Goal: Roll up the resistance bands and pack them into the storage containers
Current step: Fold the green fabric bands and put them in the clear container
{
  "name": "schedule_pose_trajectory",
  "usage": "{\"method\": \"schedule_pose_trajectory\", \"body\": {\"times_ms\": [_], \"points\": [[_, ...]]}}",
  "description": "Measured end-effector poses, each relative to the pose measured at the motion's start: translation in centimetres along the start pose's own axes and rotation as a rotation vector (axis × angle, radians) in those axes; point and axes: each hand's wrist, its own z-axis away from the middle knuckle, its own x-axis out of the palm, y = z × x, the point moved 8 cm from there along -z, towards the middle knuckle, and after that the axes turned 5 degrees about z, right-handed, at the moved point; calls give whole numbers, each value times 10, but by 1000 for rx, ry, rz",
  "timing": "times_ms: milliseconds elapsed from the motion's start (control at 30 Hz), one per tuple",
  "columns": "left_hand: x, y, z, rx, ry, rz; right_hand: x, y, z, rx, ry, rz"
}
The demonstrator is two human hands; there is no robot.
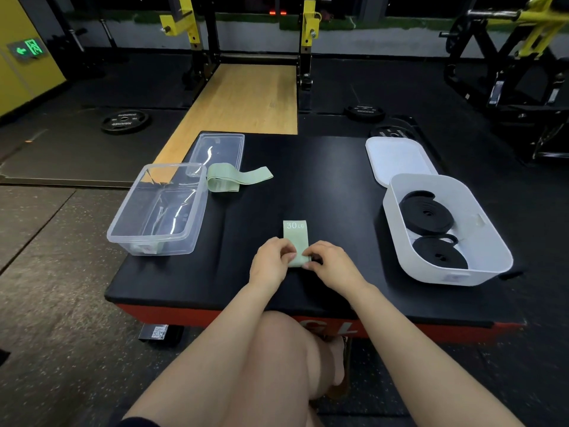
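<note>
Head view: left hand (271,260) & right hand (329,261) both pinch the near rolled end of a green band (295,238) marked 30 LB, lying flat on the black surface (323,180). Second green band (234,178) lies beside the clear container (157,211). White container (480,211) holds 2 rolled black bands (426,215).

Dim gym, dark rubber floor (61,272), wooden lifting platform (243,97), yellow-black rack (304,41), possibly windows behind
</note>
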Motion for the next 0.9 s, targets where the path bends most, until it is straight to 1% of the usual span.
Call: {"method": "schedule_pose_trajectory", "body": {"times_ms": [100, 267, 367, 433, 533, 600, 733, 800, 900], "points": [[-1, 2, 1, 71, -14, -30, -2, 1, -5, 4, -24, 7], [2, 3, 3, 179, -93, -188, -3, 1, -13, 36, -51, -12], [1, 2, -1, 164, -69, -171, -2, 2, -13, 52, -52, 13], [1, 1, -5, 143, -70, -153, -4, 1, -10, 49, -14, 63], [0, 2, -12, 114, -109, -135, -7, -6, -5, -25, 73, 155], [1, 1, -17, 92, -142, -129, -7, -9, -2, -67, 91, 192], [2, 0, -25, 47, -172, -134, -5, -5, -8, -34, 84, 178], [1, -1, -26, 21, -145, -141, -5, -4, -13, -19, 65, 162], [-6, 5, -23, 50, -25, -124, -5, -2, -21, -13, 14, 166]]}}
